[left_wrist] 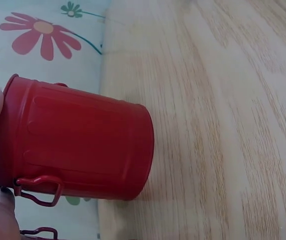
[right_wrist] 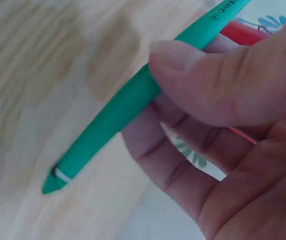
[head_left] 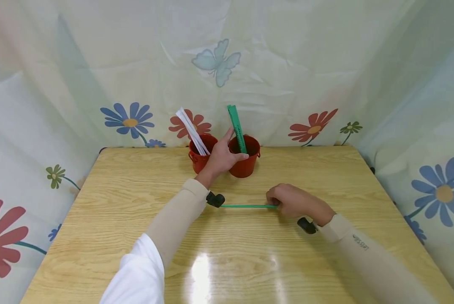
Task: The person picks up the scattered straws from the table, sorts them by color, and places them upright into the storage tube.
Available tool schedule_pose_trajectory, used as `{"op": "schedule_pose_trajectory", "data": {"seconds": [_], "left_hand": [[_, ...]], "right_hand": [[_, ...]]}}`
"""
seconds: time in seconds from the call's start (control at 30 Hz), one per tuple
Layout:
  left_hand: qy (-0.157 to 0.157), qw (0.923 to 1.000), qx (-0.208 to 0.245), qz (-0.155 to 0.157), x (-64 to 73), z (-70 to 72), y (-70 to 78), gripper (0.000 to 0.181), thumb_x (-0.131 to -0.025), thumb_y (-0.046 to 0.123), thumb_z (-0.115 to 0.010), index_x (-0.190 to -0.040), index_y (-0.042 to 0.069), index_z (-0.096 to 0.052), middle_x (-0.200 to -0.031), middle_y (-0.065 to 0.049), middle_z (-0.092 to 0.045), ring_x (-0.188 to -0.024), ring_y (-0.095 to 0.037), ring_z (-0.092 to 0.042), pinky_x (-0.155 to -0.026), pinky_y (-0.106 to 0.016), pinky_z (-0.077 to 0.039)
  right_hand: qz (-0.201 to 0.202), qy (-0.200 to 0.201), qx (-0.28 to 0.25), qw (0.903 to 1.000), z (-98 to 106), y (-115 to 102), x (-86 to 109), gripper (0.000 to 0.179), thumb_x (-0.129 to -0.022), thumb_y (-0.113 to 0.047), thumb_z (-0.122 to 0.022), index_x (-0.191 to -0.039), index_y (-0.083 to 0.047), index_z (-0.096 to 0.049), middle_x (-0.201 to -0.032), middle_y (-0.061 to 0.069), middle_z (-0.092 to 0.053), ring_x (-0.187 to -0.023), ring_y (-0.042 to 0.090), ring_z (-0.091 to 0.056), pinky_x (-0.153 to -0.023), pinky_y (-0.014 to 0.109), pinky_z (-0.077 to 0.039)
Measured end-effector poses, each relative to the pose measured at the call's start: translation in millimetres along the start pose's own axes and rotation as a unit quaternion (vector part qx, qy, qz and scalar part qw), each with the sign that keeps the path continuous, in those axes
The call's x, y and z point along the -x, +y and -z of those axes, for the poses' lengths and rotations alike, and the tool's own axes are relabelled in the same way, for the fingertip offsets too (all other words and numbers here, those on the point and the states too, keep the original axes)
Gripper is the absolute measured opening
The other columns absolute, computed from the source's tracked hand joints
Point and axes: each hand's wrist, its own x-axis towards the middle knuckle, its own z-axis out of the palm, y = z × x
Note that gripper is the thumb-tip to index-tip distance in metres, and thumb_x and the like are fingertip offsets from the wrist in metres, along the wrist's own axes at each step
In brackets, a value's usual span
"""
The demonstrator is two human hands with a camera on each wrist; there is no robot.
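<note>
My right hand [head_left: 293, 199] pinches a slim green wrapped stick [right_wrist: 115, 110] between thumb and fingers, low over the table. Dark lettering runs along part of its wrapper, and its free end tapers. Seen from above, it lies level and points left. With thumb and forefinger spread wide, my left hand [head_left: 222, 157] is at the rim of the right red bucket [left_wrist: 82, 140]. The thumb lies over the front rim; other fingers are by the side handle, partly hidden. Similar green wrapped sticks [head_left: 237, 128] stand in that bucket, leaning left.
Beside it, on the left, is a second red bucket [head_left: 198, 162] with several white wrapped sticks [head_left: 190, 128] leaning out. Both buckets stand at the back edge of the wooden table [head_left: 135, 190]. A flowered curtain [head_left: 272, 84] hangs close behind and along both sides.
</note>
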Motion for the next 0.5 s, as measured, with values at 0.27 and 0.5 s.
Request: {"op": "schedule_pose_trajectory", "data": {"seconds": [0.27,0.5], "left_hand": [[0.002,0.9996,-0.014,-0.025,2.1,1.8,-2.3,0.1,-0.091,0.015,-0.081,-0.169,0.019,-0.018,-0.173,-0.003,-0.03,-0.161,-0.026,-0.027,-0.126,-0.048,-0.037],[0.005,0.9984,-0.048,-0.031,1.2,1.1,-2.6,0.1,-0.092,0.019,-0.081,-0.169,0.017,-0.016,-0.172,-0.005,-0.031,-0.161,-0.026,-0.029,-0.125,-0.046,-0.039]], "right_hand": [[0.023,0.041,-0.032,0.9984,8,13,8.2,0.035,-0.074,0.024,-0.05,-0.073,-0.011,-0.057,-0.07,-0.009,-0.041,-0.067,0.005,-0.037,-0.063,0.022,-0.035],[0.004,0.095,-0.161,0.9824,19,9,3.0,0.029,-0.085,0.018,-0.067,-0.08,-0.01,-0.06,-0.078,-0.002,-0.057,-0.076,0.012,-0.057,-0.069,0.025,-0.049]]}}
